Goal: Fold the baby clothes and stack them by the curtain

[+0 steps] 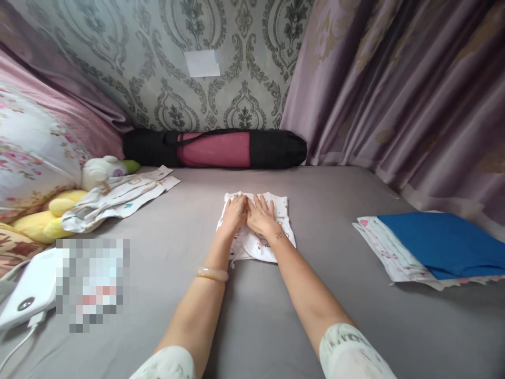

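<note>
A small white folded garment (263, 253) lies on the grey bed sheet (315, 300), in the middle of the view. It bears tiny dark prints and a line-drawn cartoon with some red lettering, partly hidden by my hands. My left hand (235, 210) rests palm down on the garment's left half, its fingers stretched forward. Beside it, my right hand (260, 215) presses flat on the cloth with fingers spread. The two hands meet near the thumbs, and neither grasps the fabric. A thin string end shows at the garment's near edge.
To the right lies a stack of folded cloths topped by a blue one (445, 245). On the left are a patterned cloth (122, 197), plush toys (65, 210), a white power bank (33, 287) with cable, and a blurred-out item. A black-and-maroon long bag (215, 149) lines the wall.
</note>
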`<state>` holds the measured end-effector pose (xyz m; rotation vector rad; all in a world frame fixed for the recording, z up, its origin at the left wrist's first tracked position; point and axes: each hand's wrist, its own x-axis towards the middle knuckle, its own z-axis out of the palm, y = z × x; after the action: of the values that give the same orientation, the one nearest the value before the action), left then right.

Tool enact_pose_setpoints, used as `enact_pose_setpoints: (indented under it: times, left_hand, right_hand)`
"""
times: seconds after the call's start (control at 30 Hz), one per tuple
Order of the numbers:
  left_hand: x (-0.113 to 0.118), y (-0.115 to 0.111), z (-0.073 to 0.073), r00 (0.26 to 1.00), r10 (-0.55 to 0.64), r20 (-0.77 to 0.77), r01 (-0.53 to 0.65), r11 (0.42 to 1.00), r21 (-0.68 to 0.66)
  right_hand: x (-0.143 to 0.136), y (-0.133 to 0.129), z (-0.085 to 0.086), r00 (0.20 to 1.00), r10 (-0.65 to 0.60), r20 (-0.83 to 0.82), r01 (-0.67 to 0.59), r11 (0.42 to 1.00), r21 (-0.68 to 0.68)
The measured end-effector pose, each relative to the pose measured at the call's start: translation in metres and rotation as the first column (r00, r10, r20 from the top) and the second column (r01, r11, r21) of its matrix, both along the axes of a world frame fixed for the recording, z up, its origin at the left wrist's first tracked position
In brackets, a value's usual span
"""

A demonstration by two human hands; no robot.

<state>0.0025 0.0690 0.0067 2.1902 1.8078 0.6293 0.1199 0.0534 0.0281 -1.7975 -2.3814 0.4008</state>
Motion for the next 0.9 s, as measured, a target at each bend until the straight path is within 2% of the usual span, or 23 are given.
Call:
enact_pose_setpoints:
  times: [0.13,0.4,0.53,0.7,0.9]
  left_hand:
    - [-0.006,-0.001,-0.011,0.998,0.019,-0.061,-0.022,0.999,-0.047]
    - [-0.003,-0.005,-0.008,0.983,0.089,-0.161,-0.113,0.983,-0.147]
    - [-0.002,-0.008,-0.005,0.981,0.099,-0.164,-0.119,0.985,-0.121]
    - [0.003,-0.009,-0.002,0.98,0.144,-0.14,-0.15,0.988,-0.033]
    - [0.006,-0.008,-0.007,0.978,0.143,-0.149,-0.158,0.983,-0.096]
  right_hand:
    - [0.001,-0.001,-0.009,1.0,-0.002,0.003,0.002,1.0,0.012]
    - [0.002,0.002,-0.013,0.999,-0.01,-0.032,0.01,1.0,0.005]
    - [0.004,0.004,-0.011,0.998,-0.04,-0.057,0.038,0.999,-0.024]
    - [0.01,0.003,-0.01,0.986,-0.162,-0.04,0.165,0.982,0.09]
    - [0.012,0.004,-0.014,0.979,-0.203,0.001,0.203,0.979,0.003]
